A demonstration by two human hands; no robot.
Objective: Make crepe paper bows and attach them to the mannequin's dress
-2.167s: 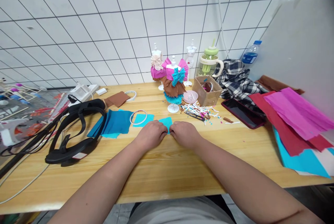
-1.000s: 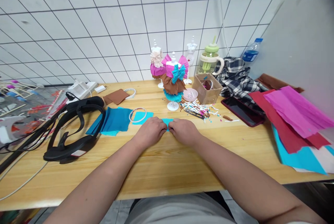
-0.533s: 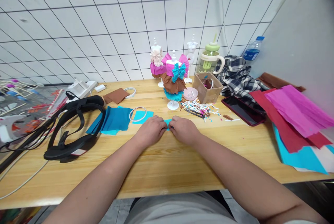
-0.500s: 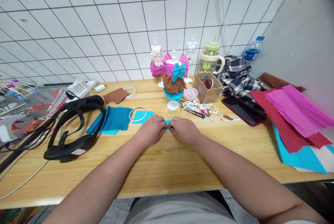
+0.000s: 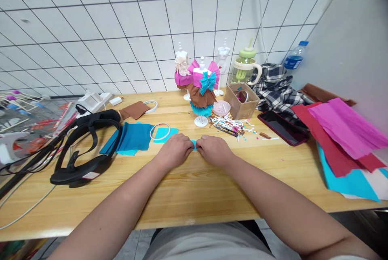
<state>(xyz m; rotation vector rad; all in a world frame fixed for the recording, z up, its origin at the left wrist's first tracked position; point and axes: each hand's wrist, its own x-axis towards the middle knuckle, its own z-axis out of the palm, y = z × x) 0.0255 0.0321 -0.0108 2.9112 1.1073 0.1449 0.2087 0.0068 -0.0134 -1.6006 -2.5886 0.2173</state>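
Observation:
My left hand (image 5: 176, 150) and my right hand (image 5: 213, 150) meet near the middle of the table, fingers curled and closed. Between them shows a small bit of blue crepe paper (image 5: 195, 145), gripped from both sides; most of it is hidden under the fingers. Just beyond stands a small dress form (image 5: 202, 94) in a pink, brown and blue paper dress with a blue bow. Left of my left hand, a roll of white tape (image 5: 160, 132) rests on a flat blue paper piece (image 5: 172, 131).
Paper scraps and a cutter (image 5: 226, 130) lie beyond my right hand, near a pink bowl (image 5: 221, 108) and a cardboard box (image 5: 239, 106). A phone (image 5: 281, 127) and coloured paper sheets (image 5: 348, 130) are at right. A black headset (image 5: 85, 175) sits at left beside folded dark-blue paper (image 5: 135, 136).
Almost nothing differs. Both hands stay in the same place on the blue crepe paper, and the view has tilted very slightly.

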